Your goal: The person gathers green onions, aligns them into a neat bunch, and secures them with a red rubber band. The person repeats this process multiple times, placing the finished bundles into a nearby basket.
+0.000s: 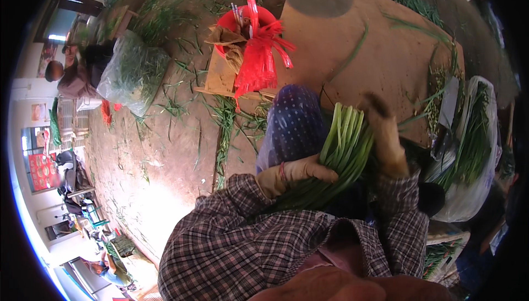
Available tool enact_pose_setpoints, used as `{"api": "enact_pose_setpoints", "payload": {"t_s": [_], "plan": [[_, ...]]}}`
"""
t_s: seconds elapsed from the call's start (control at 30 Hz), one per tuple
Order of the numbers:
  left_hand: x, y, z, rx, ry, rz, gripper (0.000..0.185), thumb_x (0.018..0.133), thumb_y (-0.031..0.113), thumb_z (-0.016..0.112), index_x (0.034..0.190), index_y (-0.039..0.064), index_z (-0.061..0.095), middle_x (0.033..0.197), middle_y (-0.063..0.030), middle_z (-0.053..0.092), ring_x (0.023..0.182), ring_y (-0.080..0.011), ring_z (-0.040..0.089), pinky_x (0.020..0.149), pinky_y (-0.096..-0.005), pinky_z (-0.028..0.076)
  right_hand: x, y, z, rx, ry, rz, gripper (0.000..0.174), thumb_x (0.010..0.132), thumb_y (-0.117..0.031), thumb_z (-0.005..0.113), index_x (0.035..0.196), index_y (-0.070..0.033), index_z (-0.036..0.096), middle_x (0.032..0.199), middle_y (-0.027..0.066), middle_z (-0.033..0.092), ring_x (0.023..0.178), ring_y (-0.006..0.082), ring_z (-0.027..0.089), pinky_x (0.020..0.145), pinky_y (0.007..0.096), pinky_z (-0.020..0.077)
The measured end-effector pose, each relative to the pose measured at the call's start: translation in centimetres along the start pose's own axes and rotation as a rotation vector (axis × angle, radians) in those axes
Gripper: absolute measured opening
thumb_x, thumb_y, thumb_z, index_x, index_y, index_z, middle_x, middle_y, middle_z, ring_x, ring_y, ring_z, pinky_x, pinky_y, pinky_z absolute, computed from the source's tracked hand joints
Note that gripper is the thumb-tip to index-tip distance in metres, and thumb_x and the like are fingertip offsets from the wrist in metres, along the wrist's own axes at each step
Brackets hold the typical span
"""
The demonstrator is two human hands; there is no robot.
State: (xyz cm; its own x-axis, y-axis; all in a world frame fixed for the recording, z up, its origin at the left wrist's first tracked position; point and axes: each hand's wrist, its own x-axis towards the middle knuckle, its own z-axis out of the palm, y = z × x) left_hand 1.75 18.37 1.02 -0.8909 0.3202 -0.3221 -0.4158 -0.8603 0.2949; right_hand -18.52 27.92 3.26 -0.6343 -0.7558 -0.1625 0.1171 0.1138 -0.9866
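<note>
My left hand (308, 171), in a pale glove with a red band at the wrist, grips a thick bunch of green chive-like stalks (345, 144). The pale ends point up and away from me, while the dark leaves trail over my lap under the left forearm. Just right of the pale ends is my gloved right hand (384, 135), raised and blurred with stained fingertips; its finger positions are unclear. Below the bunch's ends, a polka-dotted knee (295, 123) under clear plastic meets the edge of a wooden board (396, 65).
A red bucket (225, 22) with red plastic ties (262, 59) stands left of the board. On the right are a flat grey blade-like piece (449, 102) and a plastic bag of greens (471, 144). A person (78, 74) sits far left by another bag (134, 74). Leaf scraps litter the floor.
</note>
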Motion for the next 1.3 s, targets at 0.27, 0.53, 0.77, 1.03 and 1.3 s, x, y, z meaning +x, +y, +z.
{"api": "enact_pose_setpoints", "payload": {"t_s": [0.27, 0.53, 0.77, 1.03, 1.3], "plan": [[-0.1, -1.8, -5.1, 0.046, -0.060, 0.069, 0.060, 0.087, 0.001, 0.068, 0.144, 0.001, 0.048, 0.137, -0.0133, 0.059, 0.122, -0.0250, 0.060, 0.100, -0.0357, 0.050, 16.9, -5.2, 9.7, -1.060, -0.090, -0.971, 0.031, 0.094, -0.031, 0.061, 0.116, -0.009, 0.067, 0.098, 0.0160, 0.070, 0.094, 0.0330, 0.066, 0.077, 0.0423, 0.0542], [-2.4, -0.2, -3.0, -0.031, -0.068, 0.128, 0.068, 0.086, -0.003, 0.066, 0.149, 0.003, 0.042, 0.142, -0.0129, 0.056, 0.131, -0.0259, 0.053, 0.108, -0.0366, 0.043, 16.3, -5.8, 3.6, -1.227, 0.152, -0.966, 0.018, 0.089, -0.028, 0.064, 0.095, -0.012, 0.071, 0.093, 0.0125, 0.070, 0.081, 0.0338, 0.069, 0.070, 0.0468, 0.0553], [-1.1, 1.2, 2.0, 0.126, -0.113, 0.060, 0.077, 0.082, 0.004, 0.074, 0.149, -0.002, 0.039, 0.144, -0.0158, 0.053, 0.134, -0.0274, 0.049, 0.115, -0.0399, 0.036, 0.9, 2.1, -7.5, -0.634, -0.172, 0.162, 0.027, 0.091, -0.017, 0.066, 0.113, -0.002, 0.070, 0.101, 0.0170, 0.073, 0.089, 0.0255, 0.071, 0.080, 0.0380, 0.0569], [0.9, 0.4, 5.3, 0.119, 0.091, -0.147, 0.069, 0.082, 0.004, 0.070, 0.146, -0.002, 0.044, 0.137, -0.0136, 0.058, 0.127, -0.0242, 0.055, 0.109, -0.0375, 0.042, -13.6, 6.1, -7.8, 0.107, -0.267, 0.360, 0.029, 0.097, -0.019, 0.066, 0.120, -0.001, 0.066, 0.101, 0.0082, 0.070, 0.085, 0.0153, 0.065, 0.070, 0.0277, 0.0523], [0.2, -0.6, 5.3, 0.040, 0.192, -0.028, 0.067, 0.082, 0.009, 0.069, 0.143, -0.003, 0.045, 0.134, -0.0171, 0.060, 0.123, -0.0274, 0.060, 0.108, -0.0396, 0.046, -21.6, 1.8, -11.4, 0.038, -0.318, 0.502, 0.021, 0.098, -0.018, 0.063, 0.105, 0.001, 0.070, 0.079, 0.0043, 0.066, 0.069, 0.0125, 0.062, 0.062, 0.0268, 0.0492]]}}
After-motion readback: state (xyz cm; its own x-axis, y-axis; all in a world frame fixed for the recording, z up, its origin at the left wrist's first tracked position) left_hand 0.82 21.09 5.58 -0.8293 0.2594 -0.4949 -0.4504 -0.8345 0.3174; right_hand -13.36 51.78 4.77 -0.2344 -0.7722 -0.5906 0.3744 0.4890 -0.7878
